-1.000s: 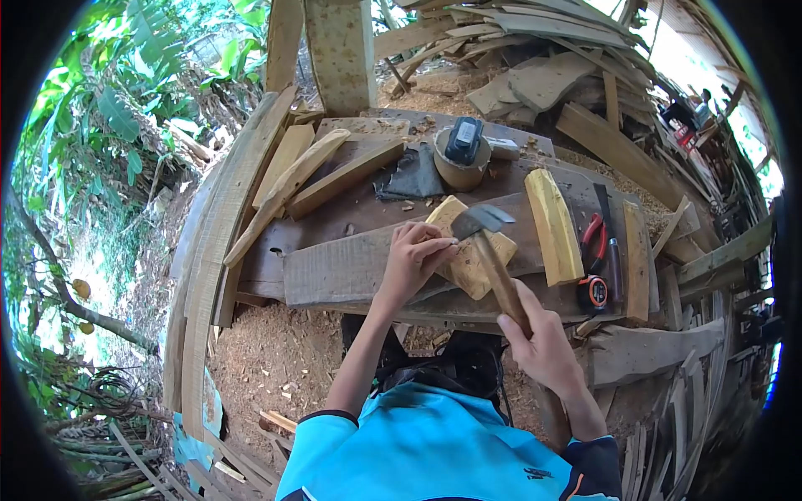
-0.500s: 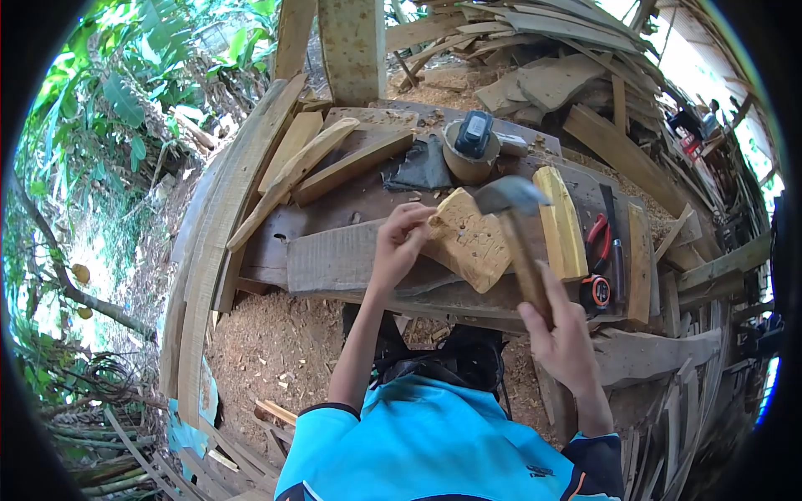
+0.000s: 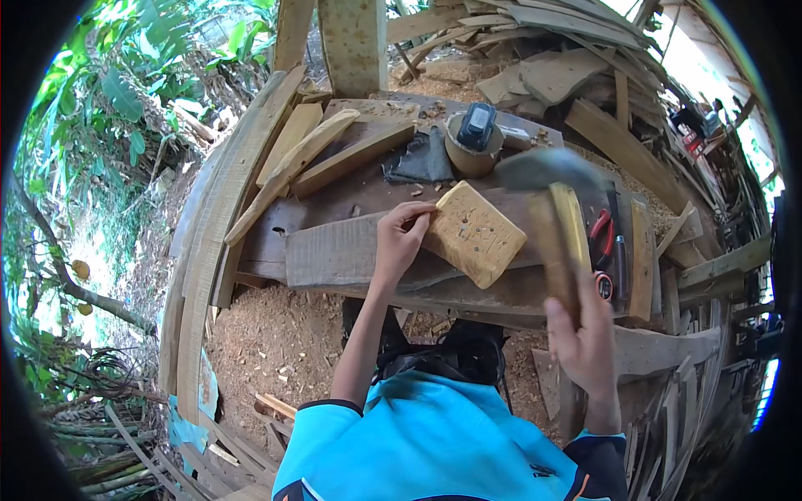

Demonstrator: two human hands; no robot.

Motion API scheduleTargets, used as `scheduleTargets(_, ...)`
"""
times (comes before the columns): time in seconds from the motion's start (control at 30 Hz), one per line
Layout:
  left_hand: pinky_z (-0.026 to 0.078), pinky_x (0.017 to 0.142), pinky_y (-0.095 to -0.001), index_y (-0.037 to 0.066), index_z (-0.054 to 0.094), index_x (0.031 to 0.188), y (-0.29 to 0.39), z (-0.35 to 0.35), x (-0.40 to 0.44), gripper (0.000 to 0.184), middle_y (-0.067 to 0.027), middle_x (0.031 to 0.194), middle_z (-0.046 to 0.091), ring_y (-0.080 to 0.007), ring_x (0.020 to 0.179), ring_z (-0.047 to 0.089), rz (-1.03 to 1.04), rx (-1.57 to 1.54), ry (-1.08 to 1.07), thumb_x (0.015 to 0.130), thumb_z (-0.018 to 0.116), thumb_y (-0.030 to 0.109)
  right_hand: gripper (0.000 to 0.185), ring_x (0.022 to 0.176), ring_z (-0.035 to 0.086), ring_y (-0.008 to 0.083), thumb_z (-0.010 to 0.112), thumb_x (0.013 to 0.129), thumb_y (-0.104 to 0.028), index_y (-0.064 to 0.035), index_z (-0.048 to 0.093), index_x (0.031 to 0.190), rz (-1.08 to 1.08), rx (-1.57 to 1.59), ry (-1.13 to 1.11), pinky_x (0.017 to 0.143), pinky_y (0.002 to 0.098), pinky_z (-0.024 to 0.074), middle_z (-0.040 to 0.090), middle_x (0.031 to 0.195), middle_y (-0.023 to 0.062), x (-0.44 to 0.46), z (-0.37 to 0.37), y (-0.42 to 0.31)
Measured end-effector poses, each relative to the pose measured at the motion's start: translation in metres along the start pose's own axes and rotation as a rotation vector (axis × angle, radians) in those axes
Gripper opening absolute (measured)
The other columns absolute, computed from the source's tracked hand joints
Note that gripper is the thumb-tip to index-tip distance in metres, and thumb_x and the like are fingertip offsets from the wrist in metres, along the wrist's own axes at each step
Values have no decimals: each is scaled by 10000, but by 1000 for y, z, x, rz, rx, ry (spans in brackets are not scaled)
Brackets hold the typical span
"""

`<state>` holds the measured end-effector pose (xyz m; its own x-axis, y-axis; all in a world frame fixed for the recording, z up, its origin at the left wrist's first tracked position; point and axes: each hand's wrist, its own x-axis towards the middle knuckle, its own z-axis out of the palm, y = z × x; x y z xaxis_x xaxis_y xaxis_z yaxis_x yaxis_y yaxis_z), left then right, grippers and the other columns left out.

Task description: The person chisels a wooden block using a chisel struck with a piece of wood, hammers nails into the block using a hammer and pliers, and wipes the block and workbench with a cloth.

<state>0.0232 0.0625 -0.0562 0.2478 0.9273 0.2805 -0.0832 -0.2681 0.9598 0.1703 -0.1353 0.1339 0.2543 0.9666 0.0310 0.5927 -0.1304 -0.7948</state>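
A squarish yellow wooden block [image 3: 478, 238] lies tilted on the workbench [image 3: 263, 255], its upper face pitted with small dark marks. My left hand [image 3: 401, 240] pinches it at the left corner with thumb and fingertips. Whether something small is also between those fingertips is hidden. My right hand [image 3: 581, 338] is wrapped round the wooden handle of a hammer [image 3: 555, 179]. Its metal head is smeared by motion and hangs up and right of the block, apart from it.
Right of the block lie a yellow wood piece [image 3: 571, 221], red-handled pliers [image 3: 600, 238] and a tape measure [image 3: 603, 285]. Behind it stands a round container [image 3: 472, 159] with a battery pack [image 3: 477, 125] on top, beside a dark cloth [image 3: 420, 157]. Long planks [image 3: 213, 225] line the left side.
My right hand has swung the hammer right, away from the block. The block has shifted slightly right and turned a little; my left hand stays at its left corner.
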Motion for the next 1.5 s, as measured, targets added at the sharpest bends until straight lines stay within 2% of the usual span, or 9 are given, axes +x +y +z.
scheduleTargets(0.13, 462, 774, -229, -32, 656, 931, 1, 1, 1, 149, -84, 931, 660, -137, 853, 613, -13, -21, 29, 830, 550, -6, 432, 731, 640, 383, 531, 887, -145, 33, 380, 1251, -240, -153, 147, 610, 404, 478, 597, 758, 240, 5, 17, 9)
scheduleTargets(0.27, 469, 766, -241, -23, 663, 917, 3, 1, -1, 145, -87, 906, 656, -157, 822, 618, -28, -42, 41, 817, 560, -1, 386, 772, 588, 452, 521, 891, -144, 7, 402, 1225, 99, -66, -235, 601, 450, 455, 575, 737, 277, 15, 36, 51)
scheduleTargets(0.3, 466, 779, -251, -12, 668, 919, 5, 2, 5, 145, -89, 935, 647, -164, 853, 609, -19, -65, 29, 814, 569, 7, 409, 598, 620, 365, 530, 888, -150, 9, 405, 1244, -53, -52, -173, 509, 397, 452, 584, 682, 221, 15, 34, 57)
scheduleTargets(0.43, 439, 854, -309, 45, 691, 924, 21, 0, -4, 146, -97, 1077, 589, -205, 1004, 547, 126, 82, -116, 797, 621, 53, 486, 426, 498, 83, 545, 882, -156, 4, 383, 1311, 333, 158, -87, 382, 244, 399, 549, 636, 58, 15, 9, 49)
scheduleTargets(0.63, 386, 938, -381, 98, 708, 919, 16, 5, -3, 195, -127, 1173, 517, -293, 1116, 459, 225, 211, -279, 728, 722, 134, 644, 914, 601, 397, 616, 739, -155, 12, 384, 1316, 41, -271, 120, 835, 402, 454, 616, 937, 286, 76, -1, 98)
scheduleTargets(0.7, 386, 936, -379, 88, 707, 906, 13, 3, -2, 192, -133, 1175, 512, -294, 1115, 453, 267, 242, -273, 720, 726, 132, 632, 787, 626, 250, 664, 719, -181, -56, 453, 1302, 124, -188, 108, 748, 348, 472, 630, 885, 198, 95, 6, 116)
scheduleTargets(1.13, 340, 968, -394, 36, 674, 811, 24, 6, -8, 195, -133, 1160, 513, -283, 1140, 399, 270, 250, -280, 650, 764, 99, 300, 859, 629, 348, 614, 737, -189, -55, 650, 1003, 13, -422, 75, 783, 399, 503, 649, 901, 206, 122, 3, 115)
scheduleTargets(1.23, 347, 956, -391, 42, 675, 808, 23, 4, -8, 195, -124, 1146, 523, -281, 1128, 411, 278, 263, -283, 650, 767, 107, 206, 825, 641, 335, 586, 770, -212, -67, 679, 882, 34, -293, 375, 747, 410, 517, 656, 862, 199, 136, -30, 137)
scheduleTargets(1.5, 350, 947, -386, 62, 682, 816, 19, 5, -6, 191, -122, 1136, 529, -285, 1115, 424, 278, 251, -285, 663, 763, 142, 479, 1033, 560, 381, 689, 738, -419, -31, 614, 1009, 670, -936, 457, 833, 454, 488, 602, 1059, 220, 133, -56, 231)
